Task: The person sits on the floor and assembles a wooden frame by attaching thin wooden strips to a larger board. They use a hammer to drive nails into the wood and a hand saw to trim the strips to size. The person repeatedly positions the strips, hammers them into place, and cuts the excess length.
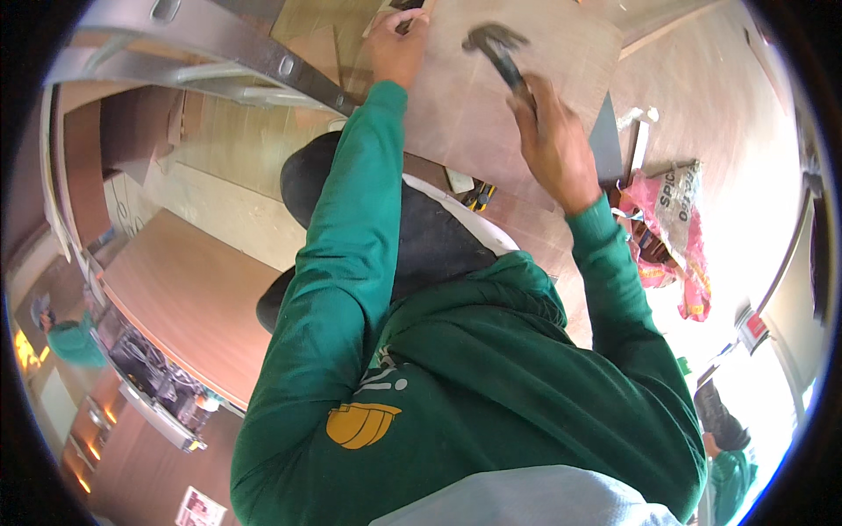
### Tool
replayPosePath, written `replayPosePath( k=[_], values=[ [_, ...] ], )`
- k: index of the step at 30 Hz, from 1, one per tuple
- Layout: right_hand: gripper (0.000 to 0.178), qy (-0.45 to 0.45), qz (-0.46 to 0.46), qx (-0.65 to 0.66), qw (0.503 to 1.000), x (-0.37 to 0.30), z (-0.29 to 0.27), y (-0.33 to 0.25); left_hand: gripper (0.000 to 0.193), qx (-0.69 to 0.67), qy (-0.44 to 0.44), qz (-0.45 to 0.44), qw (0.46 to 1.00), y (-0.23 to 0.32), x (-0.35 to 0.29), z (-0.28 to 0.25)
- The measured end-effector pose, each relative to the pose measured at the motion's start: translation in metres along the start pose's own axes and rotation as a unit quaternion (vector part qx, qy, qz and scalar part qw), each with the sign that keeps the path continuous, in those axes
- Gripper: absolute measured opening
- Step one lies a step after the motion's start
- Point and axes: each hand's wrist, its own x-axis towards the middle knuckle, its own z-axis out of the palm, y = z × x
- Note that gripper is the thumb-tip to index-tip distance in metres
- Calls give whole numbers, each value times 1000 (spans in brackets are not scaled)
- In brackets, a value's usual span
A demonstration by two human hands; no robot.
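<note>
My right hand (557, 145) is wrapped round the handle of a claw hammer (502, 60), whose head is slightly blurred and raised above a flat brown wooden board (456, 114). At the top edge of the view, my left hand (399, 48) is at the board's left side. Its fingers are curled closed beside a small dark thing or gap, and what they grip is too small to tell. The board lies in front of my dark-trousered knees.
A metal ladder (250, 48) slants across the upper left. To the right lies a torn pink and white bag (680, 232). A yellow and black tool (479, 196) is by the board's near edge. A brown panel (189, 294) lies left. People in green (74, 342) are in the background.
</note>
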Motion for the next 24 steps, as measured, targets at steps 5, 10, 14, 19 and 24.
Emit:
replayPosePath(
  k=[5,10,14,19,24],
  values=[
    [29,36,-83,-27,996,71,32,13,23,-126,-39,19,991,6,-1,4],
    [33,9,-36,1,999,82,41,9,18,-180,-48,-66,980,7,-3,1],
    [29,6,-40,-5,999,82,41,9,15,-124,-18,-19,992,8,-3,0],
    [33,11,-49,-10,999,83,45,13,18,-99,-30,-41,994,9,-1,-1],
    [34,6,-88,-43,995,86,45,-1,21,-91,-2,-9,996,5,-1,0]
  ],
)
